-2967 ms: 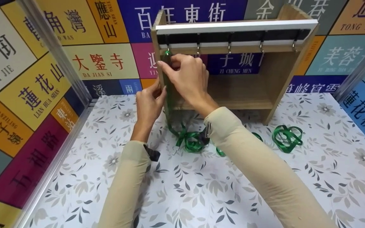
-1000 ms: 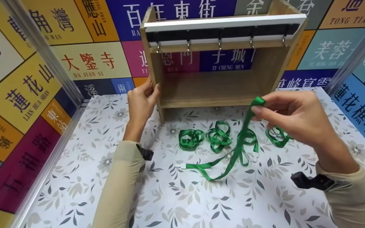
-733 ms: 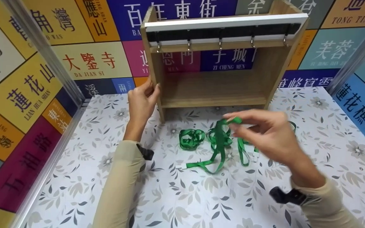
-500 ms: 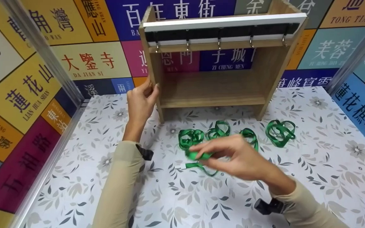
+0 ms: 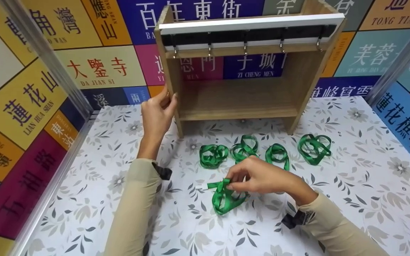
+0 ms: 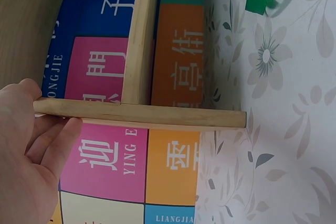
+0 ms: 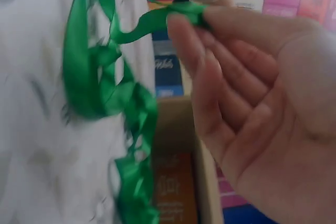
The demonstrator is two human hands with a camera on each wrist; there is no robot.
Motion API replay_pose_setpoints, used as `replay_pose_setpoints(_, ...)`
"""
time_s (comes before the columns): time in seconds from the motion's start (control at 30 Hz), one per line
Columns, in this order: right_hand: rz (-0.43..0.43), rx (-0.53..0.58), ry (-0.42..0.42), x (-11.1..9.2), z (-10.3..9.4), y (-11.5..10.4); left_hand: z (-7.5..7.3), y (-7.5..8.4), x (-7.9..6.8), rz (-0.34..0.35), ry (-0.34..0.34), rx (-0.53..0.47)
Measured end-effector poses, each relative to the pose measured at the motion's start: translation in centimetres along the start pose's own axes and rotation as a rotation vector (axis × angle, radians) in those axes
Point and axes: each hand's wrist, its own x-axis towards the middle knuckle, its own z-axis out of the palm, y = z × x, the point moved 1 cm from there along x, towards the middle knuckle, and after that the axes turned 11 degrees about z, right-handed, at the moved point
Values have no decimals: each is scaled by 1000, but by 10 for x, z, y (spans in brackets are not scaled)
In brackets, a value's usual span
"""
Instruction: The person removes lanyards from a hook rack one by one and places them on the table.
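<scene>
My left hand grips the left side panel of a wooden rack; in the left wrist view the thumb lies on one face of that panel and fingers on the other. A green lanyard hangs in loose loops from my right hand, low over the table in front of the rack. Thumb and index finger pinch the ribbon in the right wrist view. Its flat end points left, with a pale tip. Small metal hooks line the rack's upper bar, with nothing hanging from them.
Several coiled green lanyards lie in a row before the rack, from the leftmost coil to the rightmost coil. A floral cloth covers the table. Sign-patterned walls stand behind and at both sides.
The lanyard was at the rack's leftmost hook; it came off, and my right hand swung it right, then left and down, gathering its loops. My left hand keeps hold of the panel.
</scene>
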Motion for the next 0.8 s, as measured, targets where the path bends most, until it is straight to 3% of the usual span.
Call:
replay_pose_setpoints(0.27,172,-62,294,12,-2,24,1,1,-1,2,7,10)
replay_pose_setpoints(0.37,196,-61,438,14,-4,26,1,1,-1,1,10,13)
replay_pose_setpoints(0.47,203,-80,520,14,-5,26,0,1,-1,6,14,13)
replay_pose_setpoints(0.53,219,-102,506,13,-3,25,0,1,0,11,14,13)
replay_pose_setpoints(0.7,249,-161,355,12,4,26,0,1,-1,12,13,10)
replay_pose_setpoints(0.8,264,-168,321,13,8,26,0,1,-1,4,7,8)
